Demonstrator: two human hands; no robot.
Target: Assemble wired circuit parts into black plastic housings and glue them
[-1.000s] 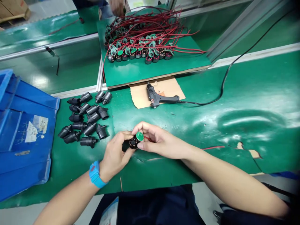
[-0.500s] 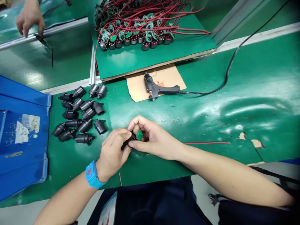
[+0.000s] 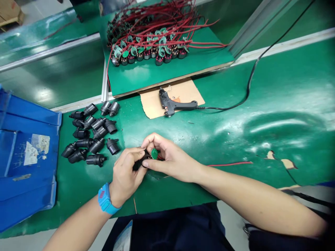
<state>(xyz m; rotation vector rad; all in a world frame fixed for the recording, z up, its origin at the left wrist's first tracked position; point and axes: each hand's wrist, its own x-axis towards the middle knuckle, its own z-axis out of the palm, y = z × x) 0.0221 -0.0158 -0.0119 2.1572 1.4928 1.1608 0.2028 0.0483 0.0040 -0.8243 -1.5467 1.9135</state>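
My left hand point(image 3: 128, 169), with a blue band on its wrist, is closed round a black plastic housing point(image 3: 138, 162). Fingers and thumb of my right hand point(image 3: 167, 157) pinch a small motor with a round green circuit board point(image 3: 154, 153) at the housing's mouth. Part of the motor is hidden by the fingers, so how deep it sits I cannot tell. A red wire point(image 3: 230, 164) runs out from under my right wrist along the green bench. Left of my hands lie several similar black housings point(image 3: 96, 145).
A glue gun point(image 3: 170, 103) rests on cardboard point(image 3: 192, 91), its black cord point(image 3: 247, 96) trailing right. Behind, a raised green shelf point(image 3: 146, 77) carries several motors with red wires point(image 3: 167, 43). A blue bin point(image 3: 28, 181) stands at the left. Torn patches point(image 3: 289, 164) mark the bench at right.
The camera view has shifted slightly. Another person's hand at the upper left has gone out of view. My hands keep nearly the same grip on the motor and housing.
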